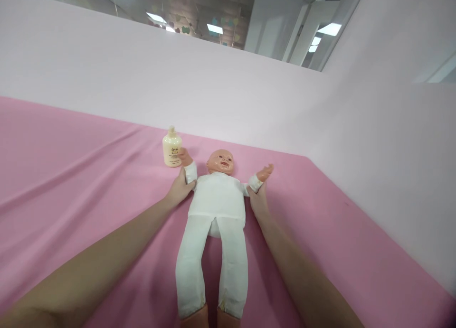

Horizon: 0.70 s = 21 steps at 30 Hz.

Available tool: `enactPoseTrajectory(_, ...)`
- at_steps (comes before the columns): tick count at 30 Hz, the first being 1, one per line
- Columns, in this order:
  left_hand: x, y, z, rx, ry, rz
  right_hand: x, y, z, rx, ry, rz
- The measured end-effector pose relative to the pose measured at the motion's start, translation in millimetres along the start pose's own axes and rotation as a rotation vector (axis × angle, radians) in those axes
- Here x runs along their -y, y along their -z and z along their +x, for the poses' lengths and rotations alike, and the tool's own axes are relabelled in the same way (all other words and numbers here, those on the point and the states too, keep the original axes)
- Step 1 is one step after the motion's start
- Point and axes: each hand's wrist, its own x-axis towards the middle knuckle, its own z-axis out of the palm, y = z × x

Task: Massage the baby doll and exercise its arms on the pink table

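Legs of the soft doll (217,200) lay limp nearest; I judged it floppy, my left hand (180,188) and right hand (259,201) clasping its sleeved arms.

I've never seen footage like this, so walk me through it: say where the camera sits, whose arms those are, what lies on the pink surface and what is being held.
There is one picture, taken by a camera worn on a person's head, looking forward and down, so the two bare arms reaching in from the bottom are that person's own. A baby doll in white clothes lies on its back on a pink sheet, its head pointing away from the camera. The left hand has a grip on the doll's arm near the wrist on one side; the right hand touches the other arm just below its cuff. A small cream bottle stands upright beside the doll's raised hand. Pale pink walls enclose the surface.
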Motion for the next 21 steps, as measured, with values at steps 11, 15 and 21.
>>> enactPoseTrajectory(11, -15.3, -1.1, -5.9, 0.206, -0.198, 0.127, 15.0, -9.1, -4.6, 0.081, -0.011, -0.042)
enactPoseTrajectory(15, -8.6, -1.9, -3.5, 0.039, -0.007, 0.032, 9.7, -5.4, -2.7, -0.075, -0.209, 0.111)
enactPoseTrajectory(21, 9.4, -4.6, 7.0, -0.160, -0.006, -0.326, 5.9, -1.0, -2.5, -0.205, -0.353, 0.238)
